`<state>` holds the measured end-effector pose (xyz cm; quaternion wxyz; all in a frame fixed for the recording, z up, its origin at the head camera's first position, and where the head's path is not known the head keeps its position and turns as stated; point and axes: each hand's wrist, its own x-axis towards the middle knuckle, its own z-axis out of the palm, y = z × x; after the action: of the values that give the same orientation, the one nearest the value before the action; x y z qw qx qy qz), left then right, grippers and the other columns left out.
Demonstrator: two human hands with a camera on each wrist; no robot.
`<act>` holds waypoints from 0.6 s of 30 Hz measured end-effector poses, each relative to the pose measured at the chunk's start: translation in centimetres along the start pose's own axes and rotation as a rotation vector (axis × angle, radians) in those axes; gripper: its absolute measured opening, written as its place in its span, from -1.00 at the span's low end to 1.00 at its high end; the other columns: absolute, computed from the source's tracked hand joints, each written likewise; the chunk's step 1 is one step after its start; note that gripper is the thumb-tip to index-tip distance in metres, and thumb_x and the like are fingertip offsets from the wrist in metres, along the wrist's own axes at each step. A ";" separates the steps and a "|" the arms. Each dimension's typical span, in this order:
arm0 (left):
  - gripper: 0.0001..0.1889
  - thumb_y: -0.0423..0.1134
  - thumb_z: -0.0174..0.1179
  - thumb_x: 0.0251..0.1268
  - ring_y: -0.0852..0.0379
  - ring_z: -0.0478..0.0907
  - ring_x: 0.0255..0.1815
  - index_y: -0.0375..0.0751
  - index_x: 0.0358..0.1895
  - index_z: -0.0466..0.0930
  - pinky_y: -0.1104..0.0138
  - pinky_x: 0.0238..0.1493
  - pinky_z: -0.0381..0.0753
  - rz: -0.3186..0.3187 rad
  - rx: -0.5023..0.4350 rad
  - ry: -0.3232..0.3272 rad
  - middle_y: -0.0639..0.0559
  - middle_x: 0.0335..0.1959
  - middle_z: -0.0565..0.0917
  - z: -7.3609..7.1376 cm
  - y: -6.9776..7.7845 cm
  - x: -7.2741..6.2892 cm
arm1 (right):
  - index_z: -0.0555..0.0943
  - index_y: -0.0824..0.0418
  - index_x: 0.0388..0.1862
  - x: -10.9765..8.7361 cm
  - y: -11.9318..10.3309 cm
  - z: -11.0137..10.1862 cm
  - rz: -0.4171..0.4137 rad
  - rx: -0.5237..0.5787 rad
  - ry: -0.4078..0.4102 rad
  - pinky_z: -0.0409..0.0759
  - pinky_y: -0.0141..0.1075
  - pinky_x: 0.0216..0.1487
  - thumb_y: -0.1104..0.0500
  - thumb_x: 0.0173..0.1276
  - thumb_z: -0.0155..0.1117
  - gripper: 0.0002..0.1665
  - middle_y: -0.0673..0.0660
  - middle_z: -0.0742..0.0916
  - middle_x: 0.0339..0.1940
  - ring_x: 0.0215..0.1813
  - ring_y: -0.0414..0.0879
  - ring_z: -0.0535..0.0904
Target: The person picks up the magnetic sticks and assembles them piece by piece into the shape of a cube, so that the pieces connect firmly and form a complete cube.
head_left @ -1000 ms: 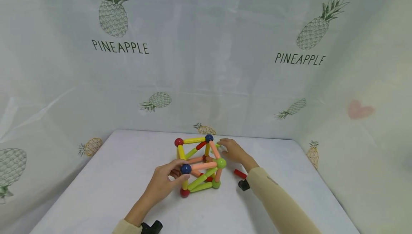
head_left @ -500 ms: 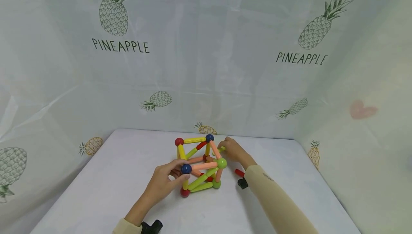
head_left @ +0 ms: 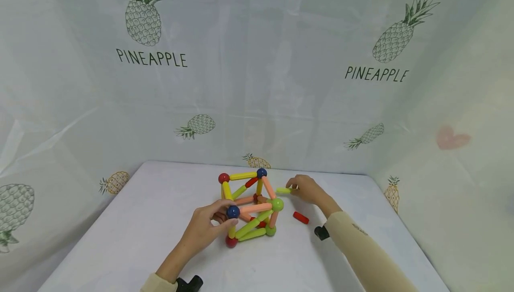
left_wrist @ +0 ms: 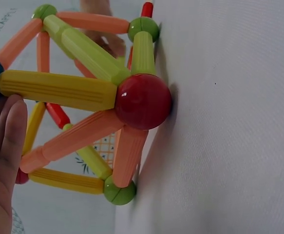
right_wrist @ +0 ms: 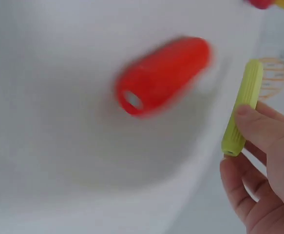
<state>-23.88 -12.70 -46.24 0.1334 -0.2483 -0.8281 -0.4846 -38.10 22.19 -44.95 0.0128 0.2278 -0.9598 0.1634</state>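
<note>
A box-like frame of magnetic rods and balls (head_left: 255,207) stands on the white table. My left hand (head_left: 202,227) grips its near left corner, thumb and index finger around the blue ball (head_left: 233,212) and the yellow rod under it. In the left wrist view, a red ball (left_wrist: 143,101) forms the bottom corner below that yellow rod (left_wrist: 59,89). Right of the frame, my right hand (head_left: 308,189) pinches a loose lime-green magnetic rod (right_wrist: 244,105) between thumb and fingers. The rod's far end points toward the frame in the head view.
A short red rod (head_left: 300,217) lies on the table (head_left: 341,247) right of the frame, nearer to me than my right hand. Behind the table's back edge hangs a pale curtain (head_left: 281,82) printed with pineapples.
My right hand has taken hold of the lime-green rod behind the frame and moved it to the right, away from the frame. My left hand and the frame have stayed in place.
</note>
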 end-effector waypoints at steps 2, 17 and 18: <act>-0.58 0.05 0.40 0.13 0.29 0.58 -0.33 0.39 0.07 0.54 0.38 -0.23 0.63 -0.007 -0.007 -0.009 0.36 -0.30 0.63 0.1 0.2 0.0 | 0.70 0.12 -0.08 -0.6 -0.7 -1.5 -0.033 0.004 0.052 0.57 -0.21 -0.20 0.31 0.26 0.39 -0.74 0.00 0.66 -0.30 -0.25 -0.13 0.54; -0.62 0.03 0.33 0.23 0.30 0.59 -0.31 0.29 0.12 0.53 0.38 -0.20 0.62 -0.001 -0.018 -0.064 0.36 -0.29 0.64 0.5 0.7 0.0 | 0.74 0.09 -0.11 -3.8 -12.3 -6.5 -0.274 0.110 0.240 0.53 -0.37 -0.45 0.19 0.30 0.38 -0.81 -0.12 0.64 -0.39 -0.44 -0.21 0.50; -0.62 0.04 0.33 0.23 0.30 0.59 -0.31 0.31 0.11 0.52 0.38 -0.20 0.63 0.005 -0.023 -0.062 0.36 -0.29 0.64 0.6 0.7 -0.1 | 0.74 0.09 -0.12 -3.8 -12.9 -6.2 -0.285 0.123 0.238 0.53 -0.38 -0.45 0.20 0.29 0.39 -0.81 -0.12 0.64 -0.39 -0.45 -0.21 0.50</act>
<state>-23.43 -11.95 -46.05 0.1063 -0.2669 -0.8255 -0.4859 -29.36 14.94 -35.52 0.1353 0.3410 -0.8977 0.2440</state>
